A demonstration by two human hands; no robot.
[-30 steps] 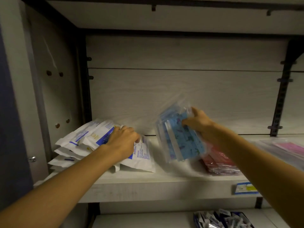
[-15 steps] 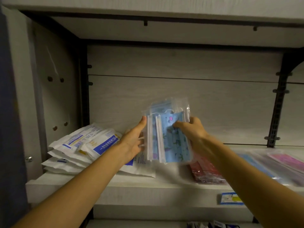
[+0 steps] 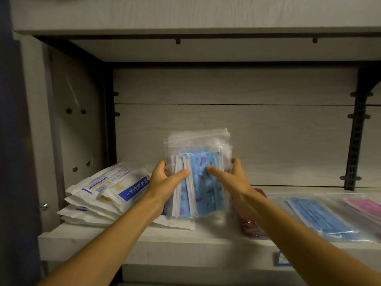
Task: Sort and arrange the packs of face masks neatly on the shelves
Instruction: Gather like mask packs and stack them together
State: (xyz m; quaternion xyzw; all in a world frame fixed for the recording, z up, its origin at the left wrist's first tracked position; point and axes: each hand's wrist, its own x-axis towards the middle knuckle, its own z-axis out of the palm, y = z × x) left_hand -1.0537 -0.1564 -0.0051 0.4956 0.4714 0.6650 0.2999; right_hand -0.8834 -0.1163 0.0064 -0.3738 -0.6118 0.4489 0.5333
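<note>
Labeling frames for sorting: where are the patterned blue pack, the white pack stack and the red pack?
patterned blue pack [image 3: 206, 182], head view, printed mask front.
white pack stack [image 3: 99, 201], head view, top pack.
red pack [image 3: 250, 228], head view, front end.

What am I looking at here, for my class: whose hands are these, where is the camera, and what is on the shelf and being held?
No machine: a person wears a camera on the head, looking down at their own bare arms. The left hand and right hand together hold upright a clear pack of blue patterned masks. On the shelf lie a white pack stack at left, a dark red pack and a plain blue pack at right, and a pink one farthest right.
</note>
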